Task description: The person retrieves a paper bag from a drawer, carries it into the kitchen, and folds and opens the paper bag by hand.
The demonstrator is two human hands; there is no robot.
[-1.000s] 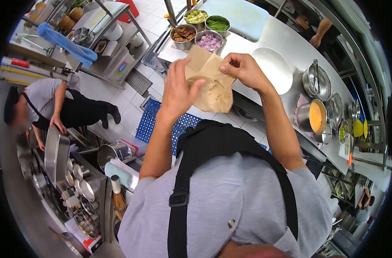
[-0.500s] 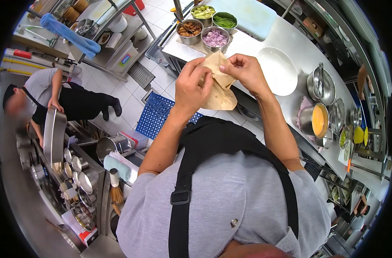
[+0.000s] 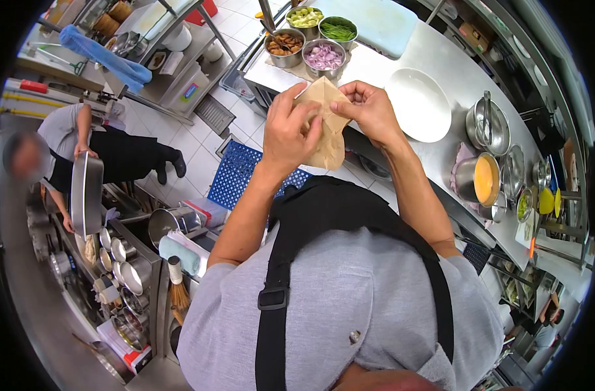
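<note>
Brown paper [image 3: 332, 142]: held it up near the white bowl [image 3: 417, 105] on the counter [image 3: 459, 75], pinched between thumb and fingers of left hand [image 3: 291, 130] and right hand [image 3: 374, 116].

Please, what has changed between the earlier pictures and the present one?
The left hand, open with spread fingers at first, moved right, toward the right hand, and closed on the brown paper, which now looks narrower. The right hand still pinches it. The small bowls and white dish stayed in place.
</note>
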